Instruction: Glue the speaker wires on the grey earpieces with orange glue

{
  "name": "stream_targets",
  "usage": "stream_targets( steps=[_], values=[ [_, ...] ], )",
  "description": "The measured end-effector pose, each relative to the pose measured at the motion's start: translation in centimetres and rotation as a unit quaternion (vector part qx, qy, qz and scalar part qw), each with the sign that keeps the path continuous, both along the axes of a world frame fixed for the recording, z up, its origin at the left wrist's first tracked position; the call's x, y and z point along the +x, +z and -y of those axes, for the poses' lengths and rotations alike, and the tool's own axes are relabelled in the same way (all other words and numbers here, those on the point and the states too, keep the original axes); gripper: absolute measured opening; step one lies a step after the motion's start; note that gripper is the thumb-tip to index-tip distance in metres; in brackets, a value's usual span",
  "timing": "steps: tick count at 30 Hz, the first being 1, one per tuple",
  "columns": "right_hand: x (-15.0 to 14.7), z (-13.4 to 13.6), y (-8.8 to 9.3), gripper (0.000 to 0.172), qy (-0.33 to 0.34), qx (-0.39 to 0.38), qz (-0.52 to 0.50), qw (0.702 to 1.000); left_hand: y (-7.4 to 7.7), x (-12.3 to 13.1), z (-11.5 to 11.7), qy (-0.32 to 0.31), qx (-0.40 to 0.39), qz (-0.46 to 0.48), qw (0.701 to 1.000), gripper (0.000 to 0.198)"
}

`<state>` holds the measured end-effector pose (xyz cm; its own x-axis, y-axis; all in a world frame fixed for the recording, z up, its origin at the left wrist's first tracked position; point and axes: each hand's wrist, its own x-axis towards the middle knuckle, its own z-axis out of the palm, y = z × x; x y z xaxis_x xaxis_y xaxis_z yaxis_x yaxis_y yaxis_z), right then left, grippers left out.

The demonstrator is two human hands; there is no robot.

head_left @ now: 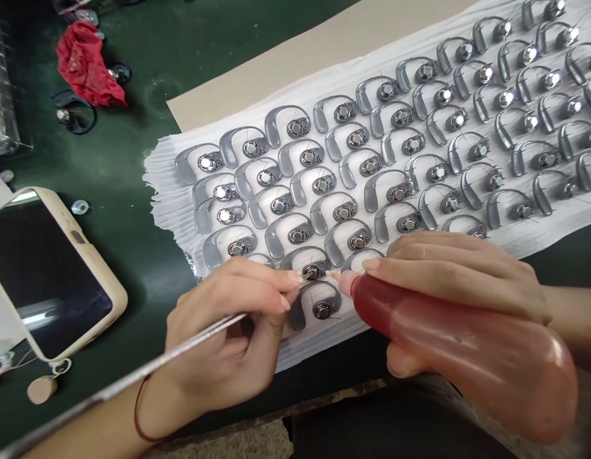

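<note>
My left hand point(228, 331) is closed around a long, thin metal tool point(180, 350). Its shaft runs back past the wrist to the lower left, and its working end is mostly hidden by my fingers. My right hand point(462, 274) grips a reddish translucent squeeze bottle point(472, 350), tilted with its pale nozzle point(345, 282) pointing left. Both the nozzle and my left fingertips are close to a grey ear-hook earphone shell point(310, 271) with a round silver speaker and fine wires. Another such shell point(322, 308) lies just below it, between my hands.
Rows of similar earphone shells point(343, 111) cover a white foam sheet point(164, 169), which overlaps beige cardboard point(257, 76) on a dark green table point(132, 255). At left lie a phone in a cream case point(51, 274), a red cloth point(87, 64) and a dark earphone piece point(75, 115).
</note>
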<state>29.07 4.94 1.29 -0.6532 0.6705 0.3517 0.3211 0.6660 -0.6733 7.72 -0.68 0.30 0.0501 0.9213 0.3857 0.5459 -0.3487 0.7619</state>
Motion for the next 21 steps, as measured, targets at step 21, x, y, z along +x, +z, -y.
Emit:
stream_targets(
  steps=[21],
  values=[
    [0.40,0.09,0.46,0.036,0.005,-0.021,0.058,0.998,-0.31,-0.21,-0.24,-0.017,0.015,0.049,0.999,0.025]
  ],
)
